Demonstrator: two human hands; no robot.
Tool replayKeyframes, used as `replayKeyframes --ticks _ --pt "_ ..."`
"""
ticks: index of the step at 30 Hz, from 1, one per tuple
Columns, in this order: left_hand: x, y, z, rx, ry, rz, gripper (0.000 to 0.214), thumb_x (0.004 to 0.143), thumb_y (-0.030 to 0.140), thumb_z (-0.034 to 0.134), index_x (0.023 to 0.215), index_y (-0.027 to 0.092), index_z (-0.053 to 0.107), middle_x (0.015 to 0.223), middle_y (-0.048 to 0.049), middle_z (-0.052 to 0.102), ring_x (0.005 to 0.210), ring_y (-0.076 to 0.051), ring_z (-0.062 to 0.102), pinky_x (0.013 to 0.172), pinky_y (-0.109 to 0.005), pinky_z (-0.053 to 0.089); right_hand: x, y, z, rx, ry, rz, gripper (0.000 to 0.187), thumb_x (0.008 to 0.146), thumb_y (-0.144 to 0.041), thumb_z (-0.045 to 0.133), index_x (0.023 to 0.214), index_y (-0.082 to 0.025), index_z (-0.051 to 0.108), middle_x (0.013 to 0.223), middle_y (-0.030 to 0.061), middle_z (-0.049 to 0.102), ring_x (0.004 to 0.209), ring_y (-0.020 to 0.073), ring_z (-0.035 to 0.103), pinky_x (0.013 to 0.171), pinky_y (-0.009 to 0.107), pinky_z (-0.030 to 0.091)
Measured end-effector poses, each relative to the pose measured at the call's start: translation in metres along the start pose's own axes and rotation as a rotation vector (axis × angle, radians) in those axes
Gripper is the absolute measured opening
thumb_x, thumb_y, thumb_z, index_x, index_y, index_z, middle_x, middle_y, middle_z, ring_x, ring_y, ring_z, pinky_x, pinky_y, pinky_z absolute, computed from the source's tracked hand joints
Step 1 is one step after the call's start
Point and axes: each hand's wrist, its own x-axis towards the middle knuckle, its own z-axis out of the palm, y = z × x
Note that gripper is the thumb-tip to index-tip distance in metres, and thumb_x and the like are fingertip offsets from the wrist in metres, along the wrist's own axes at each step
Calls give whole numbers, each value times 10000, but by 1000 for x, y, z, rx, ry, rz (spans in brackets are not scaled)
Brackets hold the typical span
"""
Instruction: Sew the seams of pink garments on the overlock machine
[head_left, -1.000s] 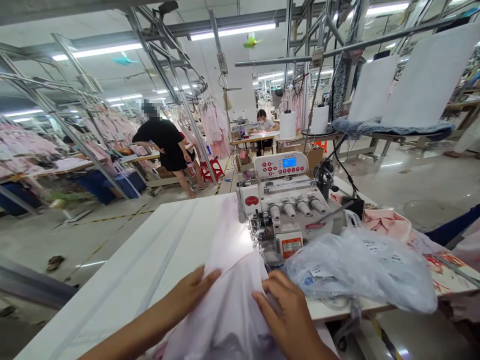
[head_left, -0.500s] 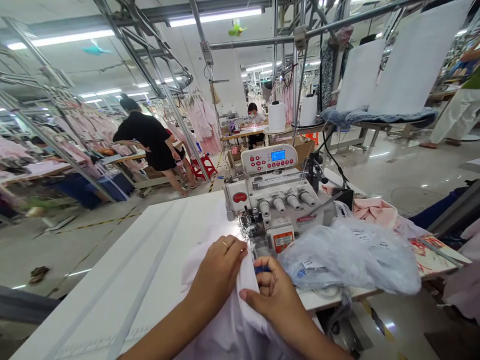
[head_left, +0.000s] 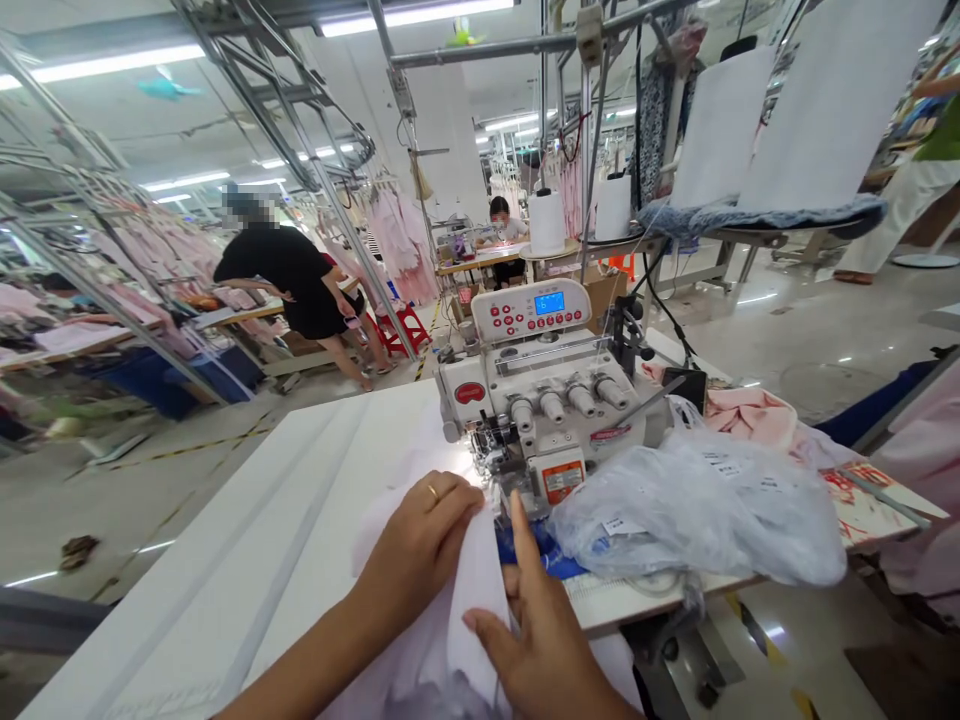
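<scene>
1. Pinching cloth (head_left: 480, 590) in left hand (head_left: 427, 530); placing right hand (head_left: 544, 620) at 3 o'clock of cloth, index straight, thumb spread; cannot tell if gripping.
2. Locating cloth at 7 o'clock from machine (head_left: 555, 352).
3. Could skew cloth if guiding unevenly; could nip left hand if straying nearer machine.
4. Versus half-second ago: uncurled right index, exposing more blue fabric (head_left: 559, 565).

I wear a narrow, rounded, gold-coloured metal ring (head_left: 433, 492) on one finger of my left hand (head_left: 416, 535), set back toward the knuckles from my grip; which finger, I cannot tell. Behind that grip runs my bare, slender left forearm (head_left: 322, 645), thicker farther from the wrist. Across from it, my bare right hand (head_left: 541, 630) has a long, slim index finger (head_left: 527, 545).
</scene>
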Motion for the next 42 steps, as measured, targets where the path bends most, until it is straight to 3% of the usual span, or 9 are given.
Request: replayKeyframes --ticks 4,7,14,19,23,29,32,37,42 --pt "7 -1 -2 -38 -72 -98 133 965 201 507 941 197 638 918 -25 652 874 -159 584 793 -286 470 -10 10 -1 -16 10 -12 833 859 -201 641 1576 -252 219 904 46 661 779 233 618 722 322 509" --pt "12 -3 -4 -179 -126 -241 162 966 245 504 888 204 640 872 -13 647 824 -147 596 734 -265 471 -7 7 -7 -92 -37 -18 711 867 -209 617 1527 -261 358 772 14 614 697 225 581 675 313 483" --pt "12 -10 -6 -402 -198 -391 165 945 306 536 886 209 656 903 -15 661 861 -142 617 771 -247 479 1 0 -15 55 -59 57 894 914 -241 567 1597 -193 -8 679 -29 559 563 186 509 526 252 397" --pt "16 -13 -8 -431 -238 -427 194 935 332 539 858 201 659 868 -20 659 834 -146 609 749 -247 467 -6 1 -11 97 -11 87 605 896 -276 635 1460 -260 417 849 21 627 628 177 565 544 234 436" --pt "22 -20 -11 -483 -306 -424 206 903 341 578 819 190 690 847 -33 687 833 -160 625 739 -250 479 -5 0 -12 97 -26 119 310 882 -282 650 1186 -227 616 855 24 624 629 160 551 523 214 406" --pt "16 -23 -10 -353 -163 -390 125 846 316 680 804 199 691 828 -12 694 772 -142 630 695 -244 490 -3 -4 -14 60 9 134 480 804 -222 671 1271 -236 559 702 -49 473 505 116 375 468 218 278" --pt "9 -18 -12 -113 -65 -259 108 888 307 646 845 214 681 874 -9 689 830 -152 620 726 -262 484 -1 -9 -14 105 -31 151 335 790 -217 636 1122 -198 602 616 -80 350 484 105 311 458 225 210" --pt "4 -5 -14 163 -71 -16 174 970 190 503 999 219 672 909 -17 702 879 -176 597 805 -320 451 0 -12 -11 172 -43 186 522 756 -209 632 1268 -200 531 610 -95 341 462 99 296 443 223 185" --pt "8 -7 -14 -29 -145 -141 184 967 188 482 916 215 657 893 -8 681 841 -149 587 789 -285 467 2 -11 -9 246 -69 187 302 753 -227 635 1050 -172 623 626 -60 463 522 120 426 489 214 290"
